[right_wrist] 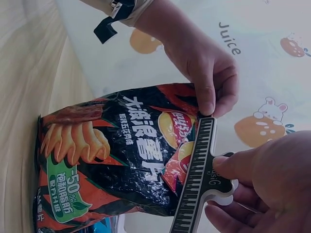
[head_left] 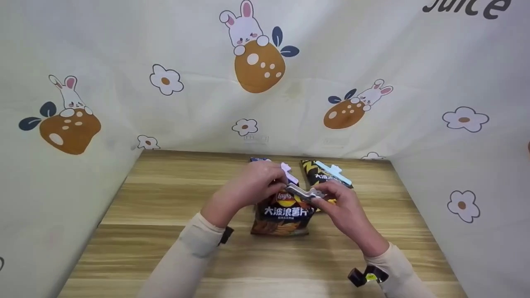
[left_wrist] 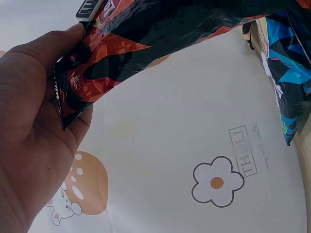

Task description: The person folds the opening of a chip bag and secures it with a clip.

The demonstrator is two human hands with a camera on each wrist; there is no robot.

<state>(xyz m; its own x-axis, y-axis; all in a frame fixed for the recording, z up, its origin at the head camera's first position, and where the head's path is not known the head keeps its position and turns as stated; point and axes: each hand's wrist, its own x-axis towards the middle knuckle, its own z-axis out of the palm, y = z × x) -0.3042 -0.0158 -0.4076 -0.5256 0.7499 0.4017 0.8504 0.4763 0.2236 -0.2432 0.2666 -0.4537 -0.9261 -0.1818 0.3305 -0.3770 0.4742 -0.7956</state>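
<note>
A dark Lay's potato chip bag (head_left: pixel 281 217) with red patches stands upright on the table. My left hand (head_left: pixel 252 182) pinches its top corner between thumb and fingers, as the left wrist view shows on the bag's dark end (left_wrist: pixel 77 92). My right hand (head_left: pixel 341 205) grips the handle of a clip printed with piano keys (right_wrist: pixel 197 177). That clip lies along the bag's top edge in the right wrist view. Whether its jaws are pressed apart or closed on the edge is hard to tell.
Behind the front bag stands another chip bag (head_left: pixel 260 159), mostly hidden, with a purple clip (head_left: pixel 290 174) on it. To its right is a black and yellow chip bag (head_left: pixel 308 167) with a light blue clip (head_left: pixel 334 171). Printed cloth walls (head_left: pixel 198 111) surround the wooden table (head_left: pixel 165 182).
</note>
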